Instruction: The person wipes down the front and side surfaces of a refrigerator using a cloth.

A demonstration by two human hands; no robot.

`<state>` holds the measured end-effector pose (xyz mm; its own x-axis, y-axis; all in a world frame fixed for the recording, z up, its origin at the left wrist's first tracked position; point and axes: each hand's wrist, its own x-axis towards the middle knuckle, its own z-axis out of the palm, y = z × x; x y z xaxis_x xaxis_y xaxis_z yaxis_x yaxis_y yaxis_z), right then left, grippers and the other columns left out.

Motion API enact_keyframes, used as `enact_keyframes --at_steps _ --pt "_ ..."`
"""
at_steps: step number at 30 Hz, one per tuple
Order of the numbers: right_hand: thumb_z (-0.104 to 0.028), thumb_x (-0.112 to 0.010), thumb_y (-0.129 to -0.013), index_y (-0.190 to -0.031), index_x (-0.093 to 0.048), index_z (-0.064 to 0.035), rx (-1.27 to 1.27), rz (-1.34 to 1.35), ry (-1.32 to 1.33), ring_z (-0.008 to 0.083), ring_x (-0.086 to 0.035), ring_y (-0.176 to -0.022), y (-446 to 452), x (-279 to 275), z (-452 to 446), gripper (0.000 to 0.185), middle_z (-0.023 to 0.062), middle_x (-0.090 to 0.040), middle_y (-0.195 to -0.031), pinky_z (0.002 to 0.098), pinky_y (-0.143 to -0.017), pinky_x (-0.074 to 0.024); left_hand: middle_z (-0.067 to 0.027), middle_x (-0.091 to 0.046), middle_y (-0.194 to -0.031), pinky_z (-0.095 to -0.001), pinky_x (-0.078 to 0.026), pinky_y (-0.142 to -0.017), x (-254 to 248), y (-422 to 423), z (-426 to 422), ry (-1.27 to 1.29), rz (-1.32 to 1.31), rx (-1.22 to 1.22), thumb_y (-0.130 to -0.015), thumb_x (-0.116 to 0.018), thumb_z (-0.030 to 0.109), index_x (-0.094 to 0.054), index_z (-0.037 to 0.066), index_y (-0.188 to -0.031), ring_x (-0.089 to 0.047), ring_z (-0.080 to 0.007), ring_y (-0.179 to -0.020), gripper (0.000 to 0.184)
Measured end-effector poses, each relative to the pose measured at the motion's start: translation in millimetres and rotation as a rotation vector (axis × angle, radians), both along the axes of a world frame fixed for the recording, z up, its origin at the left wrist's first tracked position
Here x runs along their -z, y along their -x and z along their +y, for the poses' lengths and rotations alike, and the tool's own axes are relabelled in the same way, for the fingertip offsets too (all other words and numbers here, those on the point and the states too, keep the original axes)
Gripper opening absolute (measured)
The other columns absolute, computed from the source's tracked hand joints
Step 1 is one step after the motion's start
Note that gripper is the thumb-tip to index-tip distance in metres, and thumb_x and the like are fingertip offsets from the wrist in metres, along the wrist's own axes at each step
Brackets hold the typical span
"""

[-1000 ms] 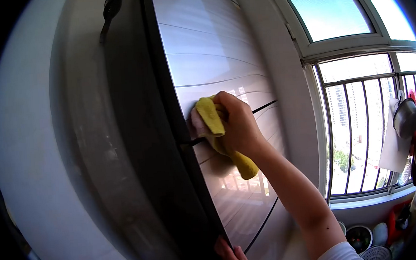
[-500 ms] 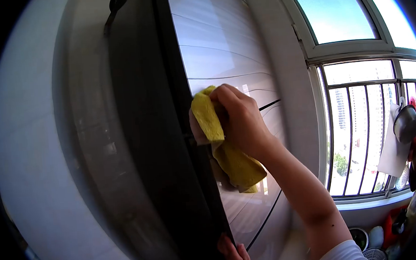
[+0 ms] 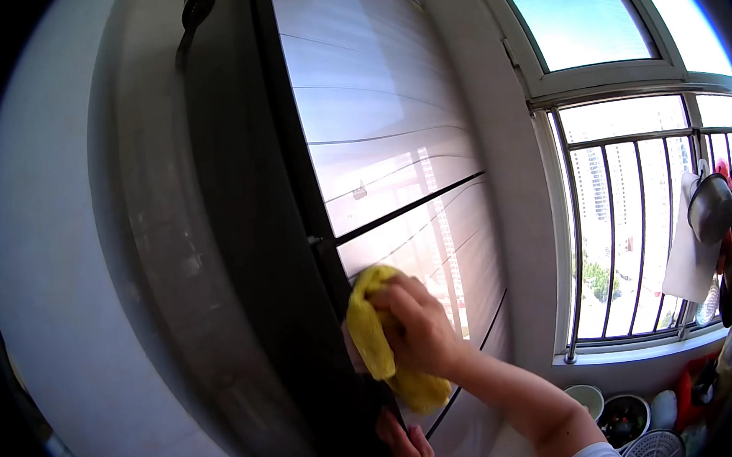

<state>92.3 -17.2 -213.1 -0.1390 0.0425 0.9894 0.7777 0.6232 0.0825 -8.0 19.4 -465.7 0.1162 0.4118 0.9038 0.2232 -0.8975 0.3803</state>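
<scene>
A yellow cloth (image 3: 373, 337) is bunched in my right hand (image 3: 418, 322), whose fingers are closed on it. The cloth presses against the left edge of a glossy, pale refrigerator door (image 3: 380, 177) with thin wavy lines, below the dark horizontal gap between two door panels. Part of the cloth hangs below the hand. Lower down, my left hand (image 3: 406, 444) is curled on the refrigerator's dark front edge, partly cut off by the bottom of the view.
The refrigerator's dark side (image 3: 238, 194) faces a pale wall (image 3: 46, 206) on the left. A barred window (image 3: 633, 212) is on the right, with a hanging metal pan (image 3: 711, 207). Below it stand a bowl (image 3: 623, 420) and a grey colander (image 3: 654, 447).
My right hand has moved down the door edge with the yellow cloth, from above the panel gap to below it. My left hand stays at the lower edge. The view has shifted slightly.
</scene>
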Motion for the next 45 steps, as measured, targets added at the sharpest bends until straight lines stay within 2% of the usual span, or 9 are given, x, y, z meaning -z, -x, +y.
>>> enact_keyframes --at_steps 3,12,18,23,28,32,36,40,45 --pt "-0.007 -0.071 -0.068 -0.108 -0.059 -0.0060 0.017 0.058 -0.061 0.0375 -0.050 -0.099 6 86 12 0.042 0.0161 -0.050 -0.108 0.0485 -0.088 -0.0404 -0.0365 -0.032 -0.140 -0.0541 -0.024 -0.108 24 -2 14 -0.087 0.010 -0.021 -0.099 -0.041 0.023 -0.025 -0.013 -0.142 -0.032 -0.0511 -0.129 0.059" --pt "-0.014 -0.053 -0.086 -0.132 -0.051 -0.0122 0.124 0.430 0.017 0.0406 -0.036 -0.124 -49 -27 40 0.046 0.0212 -0.038 -0.132 0.0487 -0.104 -0.0327 -0.0368 -0.028 -0.143 -0.0539 -0.020 -0.110 10 3 1 -0.011 -0.008 -0.011 -0.099 -0.039 0.022 -0.023 -0.013 -0.143 -0.029 -0.0508 -0.132 0.059" --pt "-0.032 -0.056 -0.085 -0.142 -0.042 -0.0099 0.004 0.089 0.158 0.0410 -0.021 -0.142 5 43 6 0.062 0.0238 -0.029 -0.147 0.0520 -0.115 -0.0172 -0.0387 -0.026 -0.143 -0.0534 -0.020 -0.111 19 3 7 0.133 0.032 -0.066 -0.100 -0.038 0.024 -0.022 -0.015 -0.143 -0.028 -0.0518 -0.132 0.060" --pt "-0.035 -0.050 -0.093 -0.143 -0.040 -0.0105 0.254 0.118 0.070 0.0414 -0.022 -0.141 -47 10 27 0.057 0.0248 -0.026 -0.148 0.0500 -0.114 -0.0194 -0.0398 -0.027 -0.142 -0.0537 -0.021 -0.111 13 6 5 0.003 0.018 -0.064 -0.100 -0.039 0.027 -0.022 -0.017 -0.141 -0.029 -0.0521 -0.131 0.062" --pt "-0.031 -0.053 -0.088 -0.135 -0.046 -0.0021 -0.050 0.444 0.129 0.0419 -0.033 -0.131 -79 -13 45 0.055 0.0233 -0.038 -0.140 0.0484 -0.111 -0.0246 -0.0400 -0.028 -0.140 -0.0535 -0.022 -0.110 12 9 1 0.047 0.040 -0.089 -0.100 -0.039 0.026 -0.023 -0.017 -0.140 -0.031 -0.0521 -0.129 0.062" --pt "-0.017 -0.056 -0.089 -0.131 -0.051 -0.0026 0.135 0.096 -0.055 0.0389 -0.038 -0.128 -38 -6 27 0.045 0.0199 -0.042 -0.135 0.0480 -0.108 -0.0311 -0.0402 -0.030 -0.139 -0.0527 -0.024 -0.109 7 6 1 0.016 0.046 -0.082 -0.100 -0.040 0.024 -0.023 -0.017 -0.140 -0.032 -0.0524 -0.128 0.060" --pt "-0.012 -0.056 -0.088 -0.126 -0.057 -0.0066 0.267 0.436 -0.082 0.0375 -0.043 -0.115 -79 -14 49 0.039 0.0185 -0.044 -0.126 0.0486 -0.098 -0.0362 -0.0400 -0.031 -0.138 -0.0522 -0.025 -0.108 5 6 -5 0.043 0.047 -0.106 -0.099 -0.041 0.022 -0.024 -0.017 -0.140 -0.033 -0.0521 -0.127 0.059" --pt "-0.011 -0.060 -0.081 -0.116 -0.060 -0.0083 0.091 0.350 0.060 0.0373 -0.038 -0.122 -56 -11 34 0.035 0.0174 -0.047 -0.125 0.0466 -0.103 -0.0282 -0.0396 -0.031 -0.138 -0.0519 -0.025 -0.108 1 5 -6 0.031 0.031 -0.087 -0.099 -0.042 0.021 -0.024 -0.017 -0.140 -0.034 -0.0516 -0.127 0.059" --pt "-0.012 -0.064 -0.080 -0.120 -0.059 -0.0067 0.218 0.223 -0.065 0.0334 -0.045 -0.102 -38 -10 31 0.041 0.0151 -0.049 -0.108 0.0430 -0.088 -0.0355 -0.0393 -0.031 -0.138 -0.0515 -0.026 -0.108 3 8 -4 0.013 0.055 -0.113 -0.099 -0.042 0.020 -0.024 -0.016 -0.140 -0.035 -0.0514 -0.126 0.058"
